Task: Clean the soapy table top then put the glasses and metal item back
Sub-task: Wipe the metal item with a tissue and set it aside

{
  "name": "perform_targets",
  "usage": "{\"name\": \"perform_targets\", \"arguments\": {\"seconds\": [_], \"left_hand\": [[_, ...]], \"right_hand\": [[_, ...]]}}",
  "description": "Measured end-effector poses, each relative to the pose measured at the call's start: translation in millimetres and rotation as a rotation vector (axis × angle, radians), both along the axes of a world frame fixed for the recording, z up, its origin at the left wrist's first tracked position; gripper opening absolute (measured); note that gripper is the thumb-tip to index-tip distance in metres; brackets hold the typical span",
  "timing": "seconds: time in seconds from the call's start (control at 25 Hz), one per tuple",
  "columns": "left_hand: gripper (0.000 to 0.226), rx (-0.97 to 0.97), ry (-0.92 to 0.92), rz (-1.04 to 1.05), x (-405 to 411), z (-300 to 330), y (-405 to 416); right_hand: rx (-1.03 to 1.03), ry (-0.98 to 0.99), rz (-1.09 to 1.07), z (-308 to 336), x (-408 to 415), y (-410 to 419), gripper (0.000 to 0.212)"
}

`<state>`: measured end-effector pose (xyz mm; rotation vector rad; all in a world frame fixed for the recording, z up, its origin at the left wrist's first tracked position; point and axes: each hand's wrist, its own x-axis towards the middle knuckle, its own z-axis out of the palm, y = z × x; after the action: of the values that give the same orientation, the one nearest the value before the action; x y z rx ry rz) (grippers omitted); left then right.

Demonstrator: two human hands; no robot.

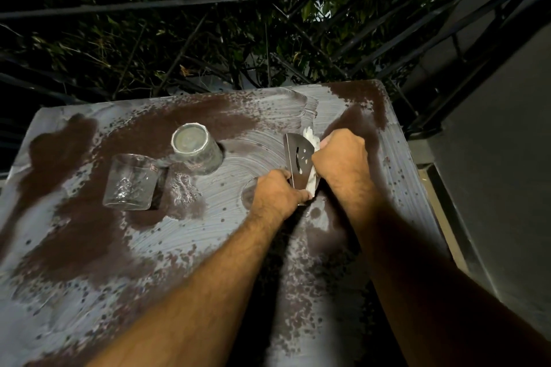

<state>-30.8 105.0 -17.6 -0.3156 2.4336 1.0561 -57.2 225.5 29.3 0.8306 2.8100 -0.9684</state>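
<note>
Toward the desk's (89, 247) far right corner, both hands gripped the metal item (298, 158): left hand (278, 192) low, right hand (343, 155) pressing a white cloth (310, 135) against it. Thin, stiff and probably soap-slick, it looked safest held by its edges.

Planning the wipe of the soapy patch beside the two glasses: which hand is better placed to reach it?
Probably the left hand: it sits nearer the glasses, though it grips the metal item. The right hand, holding the white cloth, would have to cross over.
</note>
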Motion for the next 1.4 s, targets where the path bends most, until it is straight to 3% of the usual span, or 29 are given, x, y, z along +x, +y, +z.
{"name": "perform_targets", "arguments": {"seconds": [0.36, 0.56, 0.72, 0.8, 0.92, 0.96, 1.12, 1.32, 1.4], "left_hand": [[0.048, -0.042, 0.008, -0.009, 1, 2, -5], [0.051, -0.007, 0.005, 0.011, 3, 0, -9], [0.044, 0.000, 0.027, 0.026, 5, 0, -11], [0.049, 0.017, 0.035, 0.049, 7, -1, -13], [0.050, -0.020, 0.041, 0.018, 7, -2, -15], [0.044, -0.030, 0.045, 0.002, 6, -2, -15], [0.026, -0.007, 0.072, -0.015, 8, -3, -17], [0.072, 0.005, 0.098, 0.057, 3, 0, -31], [0.074, -0.023, 0.196, 0.098, 1, 5, -41]], "right_hand": [[-0.033, -0.039, -0.027, 3, -10, -3, 0.006], [-0.149, -0.053, -0.066, 5, -11, 1, 0.015], [-0.224, 0.076, -0.124, 5, -2, 4, 0.015], [-0.242, 0.122, -0.150, 1, 7, 0, 0.034], [-0.165, -0.063, -0.068, -18, 24, -16, 0.079], [-0.122, -0.101, -0.024, -25, 29, -23, 0.081], [-0.052, -0.025, 0.001, -39, 33, -35, 0.045], [0.115, 0.071, 0.082, -35, 33, -23, 0.029], [0.139, 0.082, 0.104, -34, 34, -17, 0.029]]}}
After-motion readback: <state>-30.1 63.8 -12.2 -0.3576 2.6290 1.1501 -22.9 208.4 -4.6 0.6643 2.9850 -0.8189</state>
